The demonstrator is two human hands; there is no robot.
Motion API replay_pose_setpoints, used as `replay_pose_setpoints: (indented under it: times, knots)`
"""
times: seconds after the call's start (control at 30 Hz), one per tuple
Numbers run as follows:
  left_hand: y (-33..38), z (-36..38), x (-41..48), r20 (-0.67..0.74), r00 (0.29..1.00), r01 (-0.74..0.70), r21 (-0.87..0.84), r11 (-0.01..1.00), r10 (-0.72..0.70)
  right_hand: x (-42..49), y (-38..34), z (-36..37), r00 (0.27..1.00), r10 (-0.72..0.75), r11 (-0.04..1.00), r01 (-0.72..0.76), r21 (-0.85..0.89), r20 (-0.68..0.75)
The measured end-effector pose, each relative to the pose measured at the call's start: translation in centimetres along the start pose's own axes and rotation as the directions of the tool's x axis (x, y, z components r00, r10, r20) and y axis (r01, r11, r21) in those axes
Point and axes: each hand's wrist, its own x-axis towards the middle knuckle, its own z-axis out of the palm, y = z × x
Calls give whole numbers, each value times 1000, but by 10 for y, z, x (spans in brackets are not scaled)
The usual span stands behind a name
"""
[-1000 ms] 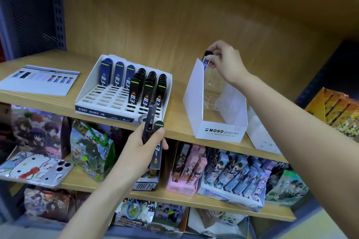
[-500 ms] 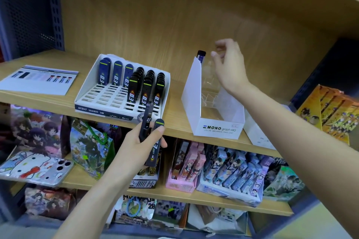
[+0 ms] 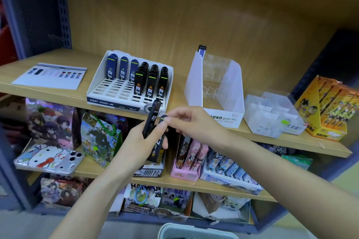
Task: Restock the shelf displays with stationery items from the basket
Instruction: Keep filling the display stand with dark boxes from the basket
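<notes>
Left hand point(image 3: 140, 142) gripping two lead cases point(image 3: 151, 120), right hand point(image 3: 191, 122) pinching one's cap, slotted tray point(image 3: 108, 101) behind

Moved: right hand point(image 3: 196, 124) has left the MONO display box point(image 3: 223, 120) and come down, near and left, to meet the left hand point(image 3: 143, 141). Thumb and forefinger now pinch the green-tipped top of a black lead case point(image 3: 164, 119) held there. Blue-labelled lead case point(image 3: 202, 49), released, stands in the box's far left corner.

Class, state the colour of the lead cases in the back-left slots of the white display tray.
Those lead cases are dark blue with green bands; head view.
</notes>
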Motion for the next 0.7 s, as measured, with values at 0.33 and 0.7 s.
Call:
replay_pose_setpoints:
  times: [0.33, 0.7]
  knots:
    - [-13, -32, -3, -43, 999, 22, -204, 979, -32, 26, -27, -15, 872, -211, 967, 253, 38, -441]
    - [-9, -63, 31, -151, 921, 346, -102, 933, -358, 67, -10, -14, 876, -295, 949, 222, -225, -382]
